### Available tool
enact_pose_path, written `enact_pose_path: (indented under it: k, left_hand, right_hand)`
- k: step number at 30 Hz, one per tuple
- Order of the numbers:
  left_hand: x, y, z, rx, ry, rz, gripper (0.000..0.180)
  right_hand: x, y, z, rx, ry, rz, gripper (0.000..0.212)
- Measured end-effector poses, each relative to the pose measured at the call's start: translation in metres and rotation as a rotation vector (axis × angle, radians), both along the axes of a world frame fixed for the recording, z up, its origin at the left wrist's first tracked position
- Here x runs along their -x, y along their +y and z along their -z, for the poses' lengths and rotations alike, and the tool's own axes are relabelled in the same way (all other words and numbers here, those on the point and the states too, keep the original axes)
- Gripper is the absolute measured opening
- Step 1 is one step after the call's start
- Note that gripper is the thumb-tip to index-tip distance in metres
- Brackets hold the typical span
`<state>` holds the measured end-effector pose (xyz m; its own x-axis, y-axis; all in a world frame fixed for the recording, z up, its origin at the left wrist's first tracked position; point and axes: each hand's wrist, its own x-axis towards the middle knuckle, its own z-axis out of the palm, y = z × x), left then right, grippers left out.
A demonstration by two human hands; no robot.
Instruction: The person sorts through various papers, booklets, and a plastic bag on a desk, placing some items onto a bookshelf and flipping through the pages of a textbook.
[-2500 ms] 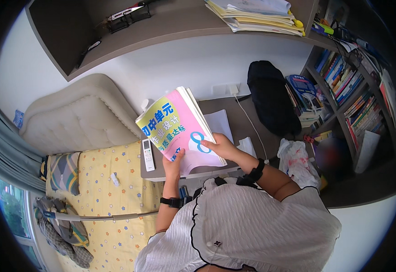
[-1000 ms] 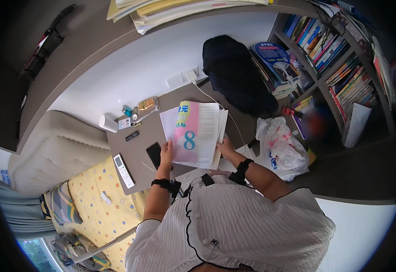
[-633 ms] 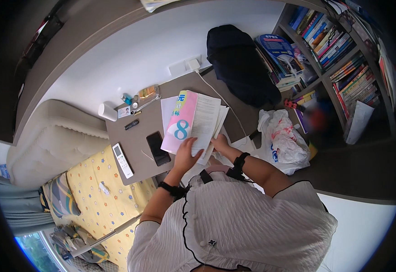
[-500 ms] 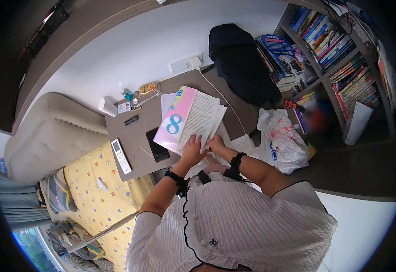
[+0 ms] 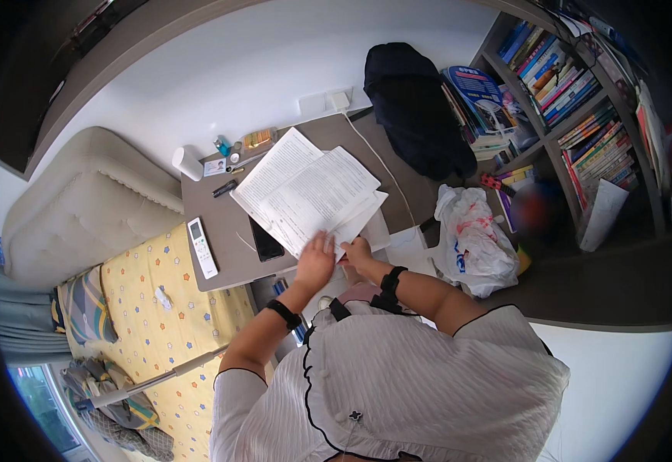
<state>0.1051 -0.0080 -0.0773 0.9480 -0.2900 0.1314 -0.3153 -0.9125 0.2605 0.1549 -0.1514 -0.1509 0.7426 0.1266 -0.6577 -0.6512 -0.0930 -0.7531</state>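
Observation:
An open paper booklet [image 5: 317, 189] with printed white pages lies over the desk, its sheets fanned unevenly. My left hand [image 5: 317, 260] rests on the near edge of its pages with fingers stretched out on the paper. Beside it, my right hand [image 5: 357, 250] is closed on the booklet's near right corner; its fingertips are partly hidden. A dark phone [image 5: 266, 240] sticks out from under the pages on the left. Further left is a white remote control [image 5: 202, 248].
The desk [image 5: 232, 266] also bears a white cup [image 5: 187, 164], a small card [image 5: 214, 167] and a black marker-like item [image 5: 224, 189]. A white cable [image 5: 382, 163] runs past the booklet. To the right are a black bag [image 5: 417, 112], a plastic bag [image 5: 471, 240] and bookshelves [image 5: 555, 131].
The pink cover that faced up has been turned over, and the booklet now shows printed pages on both sides. Both hands stay at its near edge.

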Motion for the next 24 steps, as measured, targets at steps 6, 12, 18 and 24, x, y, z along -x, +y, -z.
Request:
enact_pose_path:
  k: [6,12,18,24]
  left_hand:
    - [-0.006,-0.007,0.022,0.089,-0.115,-0.239,0.054]
    - [-0.047,0.012,0.031,-0.220,0.181,-0.223,0.076]
    - [-0.063,0.028,0.068,-0.402,0.092,-0.105,0.051]
    - [-0.088,0.063,-0.013,0.299,0.050,-0.160,0.028]
  right_hand:
    - [0.014,-0.013,-0.002,-0.119,0.057,0.082,0.024]
    - [0.014,-0.029,0.008,-0.158,0.058,-0.002,0.026]
    - [-0.001,-0.046,-0.006,-0.245,0.195,-0.088,0.027]
    - [-0.012,-0.058,-0.003,-0.203,0.269,-0.147,0.027]
